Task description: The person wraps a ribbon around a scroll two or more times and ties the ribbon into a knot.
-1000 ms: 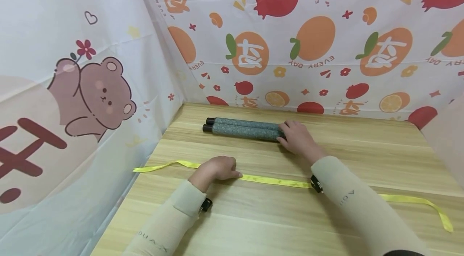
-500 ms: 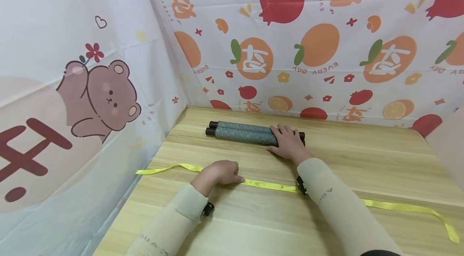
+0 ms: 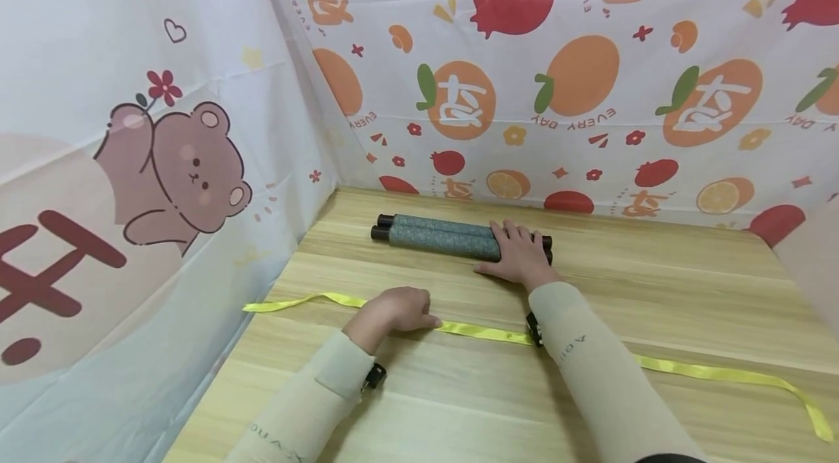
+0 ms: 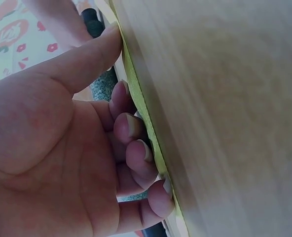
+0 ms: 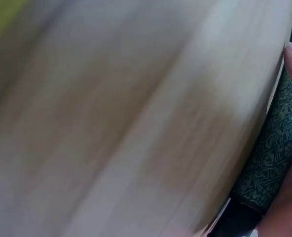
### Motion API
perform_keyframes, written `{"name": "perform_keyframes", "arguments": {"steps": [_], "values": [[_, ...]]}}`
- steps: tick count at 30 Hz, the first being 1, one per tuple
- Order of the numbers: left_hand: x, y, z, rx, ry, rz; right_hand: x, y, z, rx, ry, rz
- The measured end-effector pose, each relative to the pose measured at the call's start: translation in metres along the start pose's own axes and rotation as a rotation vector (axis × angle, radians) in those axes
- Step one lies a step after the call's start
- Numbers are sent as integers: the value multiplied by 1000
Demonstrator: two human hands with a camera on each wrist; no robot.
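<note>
Rolls (image 3: 439, 239), two of them in green patterned cloth with black ends (image 3: 380, 233), lie side by side and touching on the worktop (image 3: 655, 281), near its far edge and nearly parallel to it, left of that edge's middle. The right hand (image 3: 518, 253) rests across them towards their right end, fingers spread apart over the top and thumb out at the near side; the black ends on that side show past the fingers. In the right wrist view the thumb tip touches the green cloth, while the other fingers are out of sight there.

Nearer the near edge, a yellow ribbon (image 3: 485, 333) runs across the worktop from the left edge, passing below the left hand (image 3: 401, 309) and the right sleeve (image 3: 596, 368); its right end bends towards the near edge. The left hand's fingers are loosely bent, close together, with their tips on the ribbon, and the thumb stands apart from them, its tip also at the ribbon.

A bear-print cloth (image 3: 65, 55) hangs along the left edge, and a fruit-print cloth (image 3: 511, 70) rises behind the far edge.
</note>
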State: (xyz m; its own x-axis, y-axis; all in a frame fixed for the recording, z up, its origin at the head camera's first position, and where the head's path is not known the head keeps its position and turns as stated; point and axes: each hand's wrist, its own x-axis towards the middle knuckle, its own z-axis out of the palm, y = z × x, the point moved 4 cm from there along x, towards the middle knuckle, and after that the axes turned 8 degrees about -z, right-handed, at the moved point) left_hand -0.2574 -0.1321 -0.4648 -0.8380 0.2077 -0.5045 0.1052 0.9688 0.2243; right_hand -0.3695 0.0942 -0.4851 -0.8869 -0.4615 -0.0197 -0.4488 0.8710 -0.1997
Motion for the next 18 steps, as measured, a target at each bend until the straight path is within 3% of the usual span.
{"name": "perform_keyframes", "arguments": {"steps": [18], "values": [[-2, 0, 1, -29, -2, -1, 1, -2, -3, 80, -46, 29]]}}
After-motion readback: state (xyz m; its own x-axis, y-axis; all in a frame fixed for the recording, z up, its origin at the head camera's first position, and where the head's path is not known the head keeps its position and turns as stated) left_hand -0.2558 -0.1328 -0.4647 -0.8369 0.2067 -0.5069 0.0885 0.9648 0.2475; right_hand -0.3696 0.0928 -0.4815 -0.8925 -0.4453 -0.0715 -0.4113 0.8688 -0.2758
